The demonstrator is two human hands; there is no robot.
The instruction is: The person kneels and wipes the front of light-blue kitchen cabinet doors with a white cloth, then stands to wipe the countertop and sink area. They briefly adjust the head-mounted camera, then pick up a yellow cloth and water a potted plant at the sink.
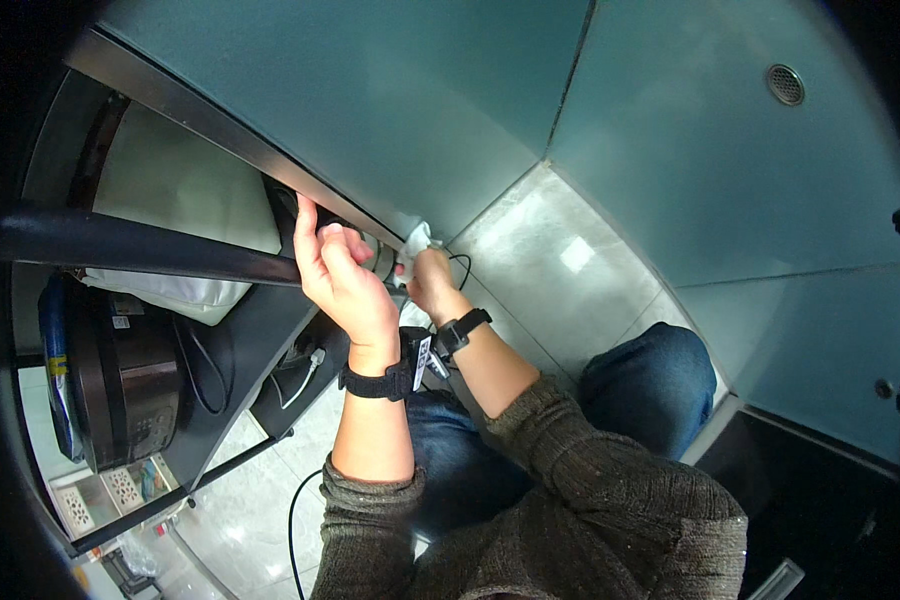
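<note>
My left hand (pixel 341 274) is raised with its palm turned up and holds nothing. Its extended index finger touches the underside of a metal edge strip (pixel 217 124) along a blue-green panel (pixel 375 97); the other fingers are loosely curled. Farther along the same strip, my right hand (pixel 433 277) grips a crumpled white tissue or cloth (pixel 418 240). The tissue lies against the strip's lower end, close to the floor. Part of it is hidden by my fingers. Both wrists wear black straps with small devices.
A black shelf rack (pixel 157 244) at left carries a pale bag (pixel 187 172) and a dark appliance (pixel 131 382). A white plug (pixel 316 358) hangs near the lower shelf. Black cables (pixel 292 517) cross the tiled floor (pixel 540 247). More blue-green panels (pixel 720 165) stand at right.
</note>
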